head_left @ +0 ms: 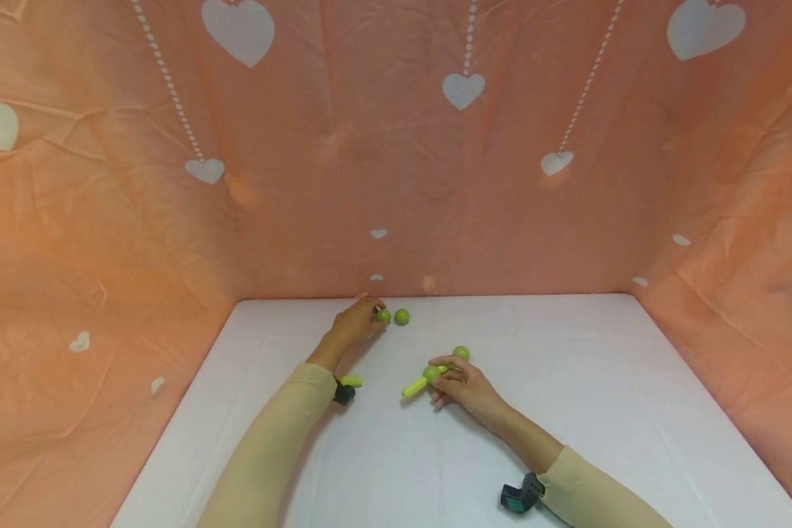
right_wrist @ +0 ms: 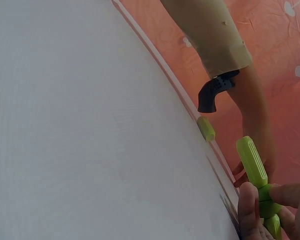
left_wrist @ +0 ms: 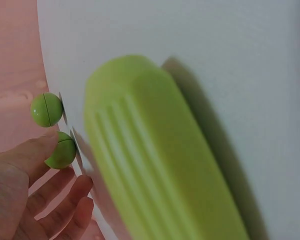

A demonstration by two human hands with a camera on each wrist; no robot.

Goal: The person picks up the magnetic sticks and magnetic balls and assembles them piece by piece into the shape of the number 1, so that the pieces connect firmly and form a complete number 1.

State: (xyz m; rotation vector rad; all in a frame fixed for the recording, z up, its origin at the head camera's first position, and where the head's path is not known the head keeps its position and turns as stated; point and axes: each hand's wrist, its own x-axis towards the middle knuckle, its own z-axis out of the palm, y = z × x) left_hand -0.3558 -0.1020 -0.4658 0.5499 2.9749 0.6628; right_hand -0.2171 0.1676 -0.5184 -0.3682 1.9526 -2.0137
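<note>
My left hand (head_left: 358, 321) reaches to the table's far edge and holds a green ball (left_wrist: 63, 151) between thumb and fingers. Right beside it lies a second green ball (head_left: 402, 317). Over the middle of the table, my right hand (head_left: 470, 390) grips a joined piece: a lime-green ribbed stick (head_left: 414, 387), a green ball (head_left: 432, 374) and another stick (right_wrist: 273, 227) beyond it. One more green ball (head_left: 460, 353) shows past the fingertips; whether it is attached is unclear. Under the left wrist lies a loose lime-green stick (head_left: 352, 380), large in the left wrist view.
A white table (head_left: 567, 352) spreads under both hands. Orange cloth (head_left: 402, 169) with pale hearts rises behind it and at both sides. Dark wrist cameras sit on the left wrist (head_left: 345, 392) and the right wrist (head_left: 523, 493).
</note>
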